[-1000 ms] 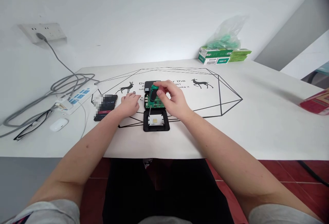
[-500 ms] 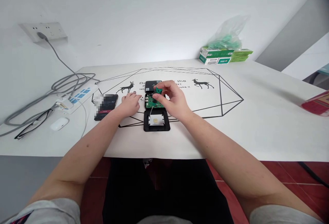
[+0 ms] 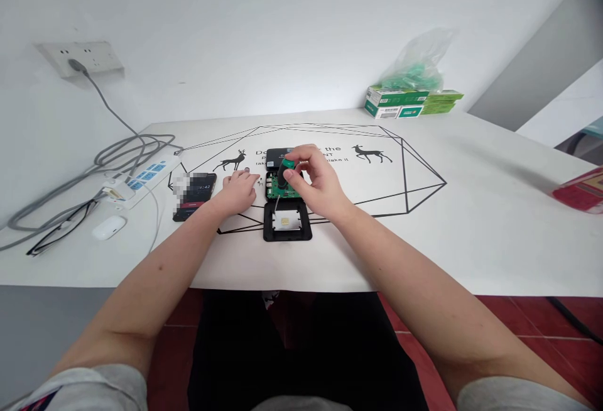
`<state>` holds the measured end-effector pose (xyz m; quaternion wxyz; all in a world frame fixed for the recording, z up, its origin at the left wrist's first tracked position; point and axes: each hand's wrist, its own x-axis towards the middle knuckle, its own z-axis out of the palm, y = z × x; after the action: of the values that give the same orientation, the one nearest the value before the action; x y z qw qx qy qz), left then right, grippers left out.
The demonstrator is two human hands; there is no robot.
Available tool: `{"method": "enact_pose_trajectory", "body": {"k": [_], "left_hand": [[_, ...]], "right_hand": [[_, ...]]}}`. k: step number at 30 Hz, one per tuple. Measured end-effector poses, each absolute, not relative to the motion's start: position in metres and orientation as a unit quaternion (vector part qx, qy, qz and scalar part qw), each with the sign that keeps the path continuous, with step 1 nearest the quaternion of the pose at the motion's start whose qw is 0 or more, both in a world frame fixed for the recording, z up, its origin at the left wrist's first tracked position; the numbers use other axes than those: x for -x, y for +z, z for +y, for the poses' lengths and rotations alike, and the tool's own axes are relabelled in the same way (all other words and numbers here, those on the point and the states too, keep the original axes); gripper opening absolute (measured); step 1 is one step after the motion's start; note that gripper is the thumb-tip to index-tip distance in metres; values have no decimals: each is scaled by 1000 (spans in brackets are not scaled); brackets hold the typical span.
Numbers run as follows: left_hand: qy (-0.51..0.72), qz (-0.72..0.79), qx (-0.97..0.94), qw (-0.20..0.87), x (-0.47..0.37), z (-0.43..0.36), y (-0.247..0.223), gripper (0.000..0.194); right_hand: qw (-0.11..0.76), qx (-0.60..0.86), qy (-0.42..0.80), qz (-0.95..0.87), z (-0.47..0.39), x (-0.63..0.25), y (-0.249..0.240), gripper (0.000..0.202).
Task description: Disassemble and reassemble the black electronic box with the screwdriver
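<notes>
My right hand (image 3: 318, 180) pinches the green and black handle of a screwdriver (image 3: 284, 171) between thumb and fingers. The screwdriver stands over a green circuit board (image 3: 273, 192), its tip hidden against the board. Just in front of the board lies a black cover (image 3: 268, 234) with a pale metal plate in it, and a thin cable runs between the two. Behind the board rests a black flat case part (image 3: 277, 156), partly covered by my right hand. To the left, my left hand (image 3: 238, 192) lies on the desk with fingers stretched out, beside tiny dark bits, perhaps screws (image 3: 260, 181).
A phone (image 3: 198, 196), a white earbud case (image 3: 109, 227), glasses (image 3: 63, 229) and a power strip (image 3: 153, 175) with coiled grey cable lie on the left. Green and white boxes (image 3: 398, 98) under a plastic bag (image 3: 419, 65) stand at the back right. A red object (image 3: 581, 190) sits at the right edge.
The screwdriver handle has turned and tilted in my right hand, so more of its black side shows. My right hand has shifted very slightly. My left hand stays put.
</notes>
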<state>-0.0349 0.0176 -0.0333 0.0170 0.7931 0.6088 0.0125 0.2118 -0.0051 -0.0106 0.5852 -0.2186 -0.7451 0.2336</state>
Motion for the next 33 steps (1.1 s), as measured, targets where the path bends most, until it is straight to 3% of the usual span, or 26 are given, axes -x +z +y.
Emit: {"method": "enact_pose_trajectory", "body": {"k": [5,10,17,23,27,33], "left_hand": [[6,612,-791,21,33,16,-31,61],[0,615,-788,18,31,14,-28,61],[-8,616,-787,18,30,14,-26,57],[-4,606,-796,14,32,15,-29,52],[3,602,-799,10,32,15,-31,51],[18,598,-801,6,35,17,-33,52]], "right_hand": [[576,211,316,-724,-5,-209,-15,31],[597,235,296,-707,-6,-203,-16,40],[590,241,252,-728,-12,-203,-15,33],[619,297,254,-681,-2,-209,-15,45],[628,339,266,-648,7,-209,-19,36],[562,405,269,-669,19,-205,-34,26]]}}
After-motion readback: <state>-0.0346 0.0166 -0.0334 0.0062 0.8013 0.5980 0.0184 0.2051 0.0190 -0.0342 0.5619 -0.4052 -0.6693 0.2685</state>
